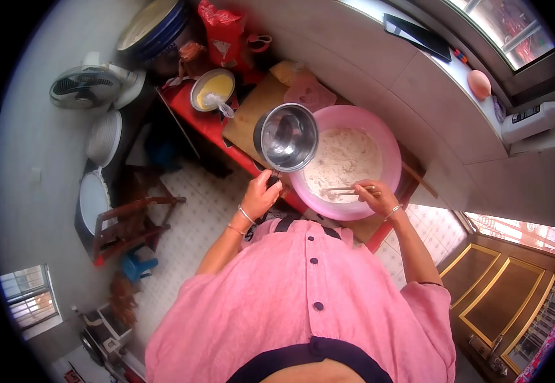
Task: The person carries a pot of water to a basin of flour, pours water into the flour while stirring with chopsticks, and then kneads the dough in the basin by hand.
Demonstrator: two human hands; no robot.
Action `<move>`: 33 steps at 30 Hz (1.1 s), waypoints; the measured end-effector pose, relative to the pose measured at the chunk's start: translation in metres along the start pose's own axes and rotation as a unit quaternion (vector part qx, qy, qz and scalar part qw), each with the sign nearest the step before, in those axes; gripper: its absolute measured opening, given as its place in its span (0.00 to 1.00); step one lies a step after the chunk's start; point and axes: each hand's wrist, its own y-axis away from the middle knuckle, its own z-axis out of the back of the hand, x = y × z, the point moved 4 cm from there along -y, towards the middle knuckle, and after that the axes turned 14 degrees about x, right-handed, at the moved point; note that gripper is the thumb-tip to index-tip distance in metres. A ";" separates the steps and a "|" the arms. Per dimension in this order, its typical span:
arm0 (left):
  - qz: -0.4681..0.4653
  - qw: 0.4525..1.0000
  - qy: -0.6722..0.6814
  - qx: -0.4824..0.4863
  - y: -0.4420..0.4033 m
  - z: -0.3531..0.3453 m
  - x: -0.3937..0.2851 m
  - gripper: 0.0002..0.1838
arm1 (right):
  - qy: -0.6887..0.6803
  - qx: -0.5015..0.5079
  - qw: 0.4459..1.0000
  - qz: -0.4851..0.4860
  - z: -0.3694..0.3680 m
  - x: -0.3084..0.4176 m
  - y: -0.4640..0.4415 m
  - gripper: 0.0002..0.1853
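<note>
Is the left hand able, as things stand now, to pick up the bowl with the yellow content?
Probably not: the left hand is closed on the handle of the metal pot, so it would likely need to let go before lifting the bowl.

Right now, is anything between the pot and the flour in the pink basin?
Nothing visible: the left hand holds the pot over the basin rim. Chopsticks in the right hand reach the flour nearer the body.

The tall white plastic bottle (536, 121) carries a label too small to read. The round blue-rimmed container (153, 25) is cut off by the top edge. Fingers cover most of the saucepan's black handle (272, 181).
</note>
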 end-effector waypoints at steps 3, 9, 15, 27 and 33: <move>0.007 1.000 -0.009 0.004 0.002 0.001 -0.005 0.09 | 0.099 0.001 0.993 0.060 -0.022 0.000 -0.013 0.11; 0.015 1.000 0.015 -0.012 0.010 0.000 -0.006 0.09 | -0.011 -0.202 0.977 0.069 0.009 -0.032 -0.081 0.12; 0.022 0.998 0.062 -0.013 0.010 -0.004 -0.008 0.09 | -0.029 -0.325 0.940 0.100 0.014 -0.028 -0.098 0.12; 0.027 0.999 -0.012 -0.019 0.004 0.006 0.003 0.08 | 0.037 -0.116 0.988 0.090 -0.051 -0.001 -0.055 0.10; 0.007 0.999 0.020 -0.025 0.000 0.015 0.006 0.11 | -0.030 -0.298 0.950 0.089 0.031 -0.016 -0.096 0.12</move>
